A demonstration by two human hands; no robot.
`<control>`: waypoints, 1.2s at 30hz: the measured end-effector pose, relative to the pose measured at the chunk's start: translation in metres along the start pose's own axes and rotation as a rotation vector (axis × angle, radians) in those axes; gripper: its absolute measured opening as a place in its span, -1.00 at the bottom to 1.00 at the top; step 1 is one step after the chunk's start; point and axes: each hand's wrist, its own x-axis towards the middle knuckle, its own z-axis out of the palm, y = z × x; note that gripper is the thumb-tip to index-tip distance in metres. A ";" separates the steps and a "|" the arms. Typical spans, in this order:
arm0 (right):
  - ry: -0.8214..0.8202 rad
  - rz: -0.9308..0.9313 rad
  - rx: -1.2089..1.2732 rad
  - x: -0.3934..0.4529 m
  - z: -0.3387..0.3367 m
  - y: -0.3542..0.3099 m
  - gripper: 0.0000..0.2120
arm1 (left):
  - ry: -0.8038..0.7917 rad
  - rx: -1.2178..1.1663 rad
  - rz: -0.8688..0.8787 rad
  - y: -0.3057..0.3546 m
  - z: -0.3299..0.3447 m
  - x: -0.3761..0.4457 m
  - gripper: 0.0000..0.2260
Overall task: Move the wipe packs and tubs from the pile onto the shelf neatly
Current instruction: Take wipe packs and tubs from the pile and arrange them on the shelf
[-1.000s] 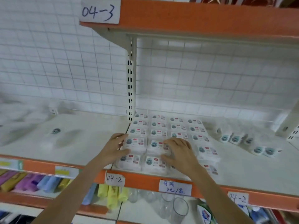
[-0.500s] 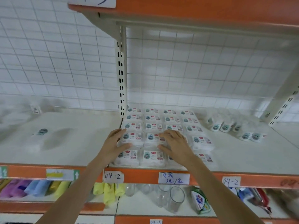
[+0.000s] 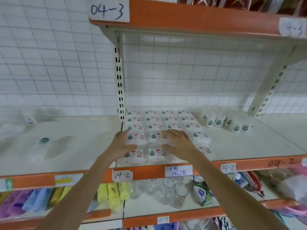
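Note:
Several flat white wipe packs (image 3: 154, 125) lie in a neat grid on the white shelf (image 3: 249, 146), rows running from the back wall to the front edge. My left hand (image 3: 122, 143) rests flat on the left side of the second row from the front, against a stacked pack (image 3: 137, 137). My right hand (image 3: 178, 141) lies flat on the packs to its right, fingers spread. A loose pile of wipe packs (image 3: 227, 122) sits at the back right. A single pack (image 3: 41, 145) lies on the left shelf section.
An upright slotted post (image 3: 120, 83) stands at the grid's back left corner. A slanted bracket (image 3: 272, 87) rises at the right. The orange shelf above (image 3: 199, 19) overhangs. Glass cups (image 3: 171, 191) and coloured rolls (image 3: 114, 191) fill the shelf below.
Both hands stay pressed on the same front rows of packs. The view has shifted, tilting up and then back; the packs show no clear movement.

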 end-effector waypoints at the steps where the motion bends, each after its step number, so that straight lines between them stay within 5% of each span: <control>1: 0.034 -0.010 0.016 -0.007 -0.004 -0.002 -0.49 | -0.001 0.030 -0.007 0.006 -0.001 -0.005 -0.33; 8: 0.102 0.029 0.066 -0.093 -0.022 0.005 -0.64 | 0.229 0.220 0.308 0.027 0.005 -0.062 -0.57; 17: 0.064 -0.004 0.134 -0.217 -0.002 0.007 -0.48 | 0.272 0.527 0.266 0.028 0.045 -0.199 -0.67; 24: -0.056 -0.191 0.180 -0.258 0.033 -0.053 -0.71 | 0.196 0.596 0.025 -0.024 0.052 -0.317 -0.76; 36: -0.240 -0.531 0.340 -0.232 0.077 -0.255 -0.68 | 0.481 0.605 -0.530 -0.114 -0.030 -0.501 -0.72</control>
